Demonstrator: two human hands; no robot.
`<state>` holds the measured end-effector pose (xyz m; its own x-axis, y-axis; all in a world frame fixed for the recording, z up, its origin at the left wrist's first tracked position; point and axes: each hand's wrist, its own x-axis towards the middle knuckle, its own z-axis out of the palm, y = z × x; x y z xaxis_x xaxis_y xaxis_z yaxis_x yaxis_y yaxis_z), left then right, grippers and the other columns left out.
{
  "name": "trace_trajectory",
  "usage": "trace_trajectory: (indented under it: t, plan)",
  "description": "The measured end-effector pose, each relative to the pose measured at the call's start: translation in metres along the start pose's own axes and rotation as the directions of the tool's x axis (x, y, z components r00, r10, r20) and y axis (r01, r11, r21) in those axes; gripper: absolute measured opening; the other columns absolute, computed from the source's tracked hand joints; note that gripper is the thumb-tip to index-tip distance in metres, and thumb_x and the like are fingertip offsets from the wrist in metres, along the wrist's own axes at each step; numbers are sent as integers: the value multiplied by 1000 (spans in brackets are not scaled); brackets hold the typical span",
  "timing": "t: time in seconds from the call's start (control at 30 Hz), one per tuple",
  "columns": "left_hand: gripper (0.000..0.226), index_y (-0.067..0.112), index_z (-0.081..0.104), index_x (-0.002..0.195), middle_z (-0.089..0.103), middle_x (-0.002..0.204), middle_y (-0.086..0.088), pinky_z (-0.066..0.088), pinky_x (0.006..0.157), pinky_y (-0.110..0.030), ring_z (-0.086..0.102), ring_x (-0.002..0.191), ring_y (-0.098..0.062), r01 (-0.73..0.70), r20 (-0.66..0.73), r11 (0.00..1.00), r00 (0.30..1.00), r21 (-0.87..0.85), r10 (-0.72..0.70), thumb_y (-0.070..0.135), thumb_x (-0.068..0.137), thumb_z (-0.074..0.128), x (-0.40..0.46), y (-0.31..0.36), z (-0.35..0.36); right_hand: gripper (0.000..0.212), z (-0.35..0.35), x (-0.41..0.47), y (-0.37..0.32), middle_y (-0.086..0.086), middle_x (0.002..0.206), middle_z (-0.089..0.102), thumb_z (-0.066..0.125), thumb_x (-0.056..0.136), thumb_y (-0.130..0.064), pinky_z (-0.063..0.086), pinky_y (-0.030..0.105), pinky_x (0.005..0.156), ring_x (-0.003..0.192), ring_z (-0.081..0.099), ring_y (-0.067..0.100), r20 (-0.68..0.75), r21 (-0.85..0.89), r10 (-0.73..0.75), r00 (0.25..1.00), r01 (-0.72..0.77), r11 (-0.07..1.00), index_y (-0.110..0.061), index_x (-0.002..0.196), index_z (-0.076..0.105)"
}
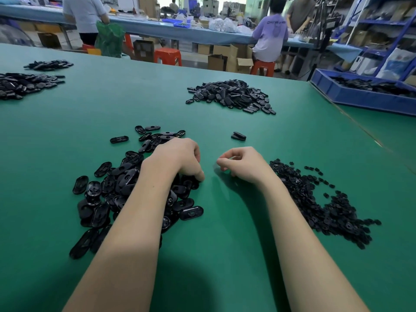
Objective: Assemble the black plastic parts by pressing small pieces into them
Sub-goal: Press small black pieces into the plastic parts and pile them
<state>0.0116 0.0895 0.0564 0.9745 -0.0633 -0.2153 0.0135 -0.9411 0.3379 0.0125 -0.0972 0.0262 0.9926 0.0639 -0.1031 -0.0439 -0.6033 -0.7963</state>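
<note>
Black oval parts (126, 190) lie heaped on the green desk (225, 221), under and left of the left hand (177, 157), whose curled grip digs into the pile — what it pinches is hidden. Small pieces (315, 199) sit just right of the right hand (242, 164), loosely curled, apparently empty. No readable labels nearby.

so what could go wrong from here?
1. The left hand digs in the pile of oval parts, its fingertips hidden; it may grab several parts or none.
2. The right forearm lies against the heap of small pieces and could scatter them.
3. All parts are black; piles could get mixed.
</note>
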Motion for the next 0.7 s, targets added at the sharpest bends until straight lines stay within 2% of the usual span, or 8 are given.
trace_trajectory:
  t: [0.3,0.47,0.57,0.7]
  plan:
    - [41,34,57,98,63,106,4,54,91,-40,62,97,-20,-75,-104,997,992,-33,71,38,67,83,5,1,3,8,-2,2,2,-9,80,78,71,90,-33,45,22,64,50,58,0,21,11,-6,1000,6,1000,-26,87,75]
    - [38,27,60,108,62,114,2,52,86,-31,61,98,-17,-131,-129,987,985,-97,118,29,75,80,8,4,7,9,-3,1,2,-12,79,78,72,90,-34,44,20,62,50,57,-1,41,9,-4,999,4,1000,-26,89,76]
    - [34,25,66,107,62,118,-2,54,90,-32,64,100,-19,-127,-133,988,984,-88,114,27,75,78,7,6,6,9,-4,0,2,-11,80,78,71,91,-34,44,21,64,51,58,-1,45,20,-2,999,1,1000,-26,90,76]
    - [35,25,65,105,60,118,-2,54,86,-31,65,96,-19,-117,-118,990,987,-76,107,28,73,80,3,8,4,9,-4,0,2,-10,82,78,71,92,-34,44,21,64,51,57,0,48,34,-4,999,2,999,-26,92,76]
